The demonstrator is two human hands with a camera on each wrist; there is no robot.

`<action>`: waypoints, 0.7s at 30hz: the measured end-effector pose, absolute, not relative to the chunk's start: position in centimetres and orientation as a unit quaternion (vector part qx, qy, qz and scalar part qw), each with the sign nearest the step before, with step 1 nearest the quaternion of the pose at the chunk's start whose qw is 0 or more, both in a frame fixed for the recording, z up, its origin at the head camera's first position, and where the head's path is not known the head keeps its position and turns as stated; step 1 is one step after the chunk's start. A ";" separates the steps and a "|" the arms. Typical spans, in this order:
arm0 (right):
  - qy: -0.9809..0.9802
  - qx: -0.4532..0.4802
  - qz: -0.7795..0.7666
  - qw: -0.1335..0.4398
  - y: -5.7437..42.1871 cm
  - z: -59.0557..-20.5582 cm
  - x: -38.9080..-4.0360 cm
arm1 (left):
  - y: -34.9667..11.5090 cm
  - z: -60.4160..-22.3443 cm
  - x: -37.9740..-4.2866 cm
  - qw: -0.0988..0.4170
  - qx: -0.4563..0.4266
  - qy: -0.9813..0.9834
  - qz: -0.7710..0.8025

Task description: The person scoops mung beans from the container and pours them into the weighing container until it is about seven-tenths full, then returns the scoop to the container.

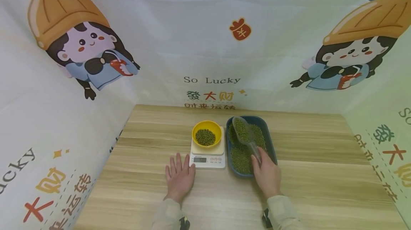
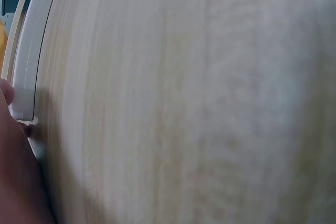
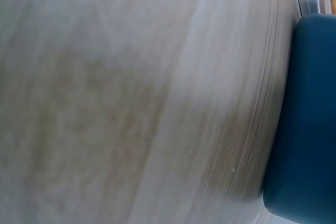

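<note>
My right hand [image 1: 267,173] grips the handle of a clear scoop [image 1: 243,130] heaped with green mung beans. The scoop is over a blue tray [image 1: 272,148] that holds more mung beans [image 1: 241,160]. To the left, a yellow bowl [image 1: 208,124] with some mung beans [image 1: 205,137] in it stands on a white kitchen scale [image 1: 212,164]. My left hand [image 1: 180,183] lies flat with fingers spread beside the scale's front left corner. In the left wrist view the thumb side of that hand is close against the scale's edge [image 2: 29,66].
Everything stands on a wood-grain table [image 1: 144,144]. White printed cloth [image 1: 205,55] with cartoon figures and lettering hangs behind and on both sides. The right wrist view shows the tray's outer wall [image 3: 310,119] at its right edge.
</note>
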State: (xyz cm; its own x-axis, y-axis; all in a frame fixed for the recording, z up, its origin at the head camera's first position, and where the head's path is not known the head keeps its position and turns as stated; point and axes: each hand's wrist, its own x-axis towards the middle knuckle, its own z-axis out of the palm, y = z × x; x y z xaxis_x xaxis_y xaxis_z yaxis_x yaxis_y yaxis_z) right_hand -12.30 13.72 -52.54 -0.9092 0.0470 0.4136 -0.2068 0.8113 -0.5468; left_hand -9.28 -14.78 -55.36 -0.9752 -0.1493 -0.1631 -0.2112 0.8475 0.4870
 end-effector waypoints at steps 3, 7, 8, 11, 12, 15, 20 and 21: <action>-0.930 0.044 0.301 0.205 13.7 -52.5 -12.3 | -14.8 -55.3 -9.2 0.061 -0.094 0.959 0.259; -0.932 0.046 0.295 0.204 13.7 -52.5 -12.3 | -14.8 -55.3 -9.2 0.058 -0.093 0.960 0.259; -0.933 0.047 0.293 0.204 13.7 -52.6 -12.3 | -14.8 -55.3 -9.2 0.058 -0.092 0.960 0.259; -0.935 0.049 0.286 0.204 13.7 -52.6 -12.4 | -14.8 -55.5 -9.3 0.058 -0.093 0.960 0.258; -0.936 0.050 0.283 0.204 13.7 -52.6 -12.4 | -14.8 -55.5 -9.3 0.059 -0.093 0.960 0.258; -0.938 0.050 0.277 0.202 13.7 -52.5 -12.4 | -14.9 -55.7 -9.4 0.059 -0.092 0.961 0.256; -0.938 0.046 0.277 0.202 13.6 -52.4 -12.3 | -14.9 -55.6 -9.3 0.060 -0.093 0.961 0.254; -0.938 0.046 0.277 0.202 13.6 -52.4 -12.3 | -14.9 -55.5 -9.3 0.061 -0.094 0.961 0.255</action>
